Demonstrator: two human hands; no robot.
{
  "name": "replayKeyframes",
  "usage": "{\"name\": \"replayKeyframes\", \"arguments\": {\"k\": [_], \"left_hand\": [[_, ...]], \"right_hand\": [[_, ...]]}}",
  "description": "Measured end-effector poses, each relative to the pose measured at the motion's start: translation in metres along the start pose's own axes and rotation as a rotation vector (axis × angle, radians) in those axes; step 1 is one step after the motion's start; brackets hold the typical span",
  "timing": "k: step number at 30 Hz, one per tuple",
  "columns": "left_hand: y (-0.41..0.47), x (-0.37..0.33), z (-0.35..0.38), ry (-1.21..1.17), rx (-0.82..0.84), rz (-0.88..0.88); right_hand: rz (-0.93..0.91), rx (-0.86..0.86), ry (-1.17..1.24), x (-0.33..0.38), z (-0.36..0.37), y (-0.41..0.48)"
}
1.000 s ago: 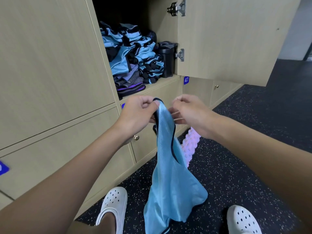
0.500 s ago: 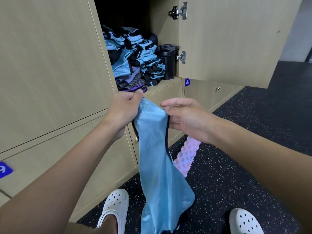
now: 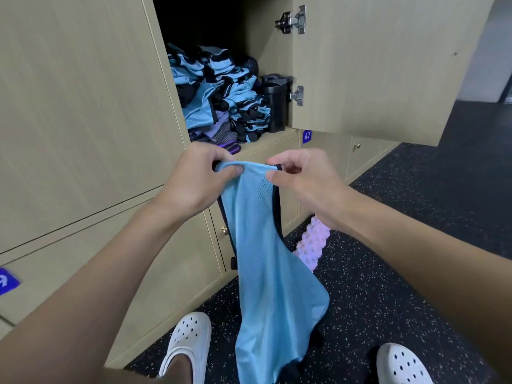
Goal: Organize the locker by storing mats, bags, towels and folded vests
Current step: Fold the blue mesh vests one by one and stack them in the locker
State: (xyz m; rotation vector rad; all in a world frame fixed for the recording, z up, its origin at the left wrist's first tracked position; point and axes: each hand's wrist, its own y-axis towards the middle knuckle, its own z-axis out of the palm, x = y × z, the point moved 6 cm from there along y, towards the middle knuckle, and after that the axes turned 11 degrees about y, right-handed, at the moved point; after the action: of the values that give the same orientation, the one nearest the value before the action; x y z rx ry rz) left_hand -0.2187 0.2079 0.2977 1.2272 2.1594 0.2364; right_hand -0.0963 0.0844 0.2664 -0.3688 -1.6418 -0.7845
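Blue mesh vest (image 3: 267, 273) hung by its top edge just in front of the open locker (image 3: 277, 135), with its hem low between the person's feet. To fold it well, the top corners probably needed to stay level and taut so the halves would meet cleanly before it joined the folded stack (image 3: 221, 101) inside. The left hand (image 3: 199, 178) pinched the left corner and the right hand (image 3: 304, 178) the right one, both raised, near each other, arms extended.

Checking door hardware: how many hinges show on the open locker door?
2. The upper hinge sits near the picture's top; the lower hinge is beside the black container. More may lie above the frame.
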Motion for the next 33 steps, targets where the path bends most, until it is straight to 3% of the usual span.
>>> {"name": "replayKeyframes", "arguments": {"k": [3, 7, 11, 15, 20, 26, 33], "left_hand": [[0.002, -0.007, -0.004, 0.038, -0.075, 0.078], [-0.002, -0.011, 0.004, -0.085, -0.017, 0.108], [-0.004, -0.015, 0.002, -0.232, -0.047, 0.075], [-0.001, -0.010, -0.009, -0.340, -0.144, -0.007], [-0.008, -0.017, 0.003, -0.276, 0.113, -0.004], [-0.012, -0.025, 0.002, -0.216, 0.240, 0.117], [-0.010, -0.030, -0.007, -0.160, 0.019, 0.131]], "right_hand": [[-0.033, 0.018, -0.087, 0.001, 0.003, 0.000], [-0.049, 0.042, -0.063, 0.001, 0.009, -0.001], [-0.008, 0.061, 0.031, -0.002, 0.011, -0.004], [0.077, 0.202, -0.057, -0.017, 0.023, -0.013], [0.032, 0.155, -0.038, -0.016, 0.025, -0.013], [-0.009, 0.110, -0.010, -0.007, 0.019, -0.015], [0.025, 0.189, -0.004, -0.013, 0.021, -0.014]]}}
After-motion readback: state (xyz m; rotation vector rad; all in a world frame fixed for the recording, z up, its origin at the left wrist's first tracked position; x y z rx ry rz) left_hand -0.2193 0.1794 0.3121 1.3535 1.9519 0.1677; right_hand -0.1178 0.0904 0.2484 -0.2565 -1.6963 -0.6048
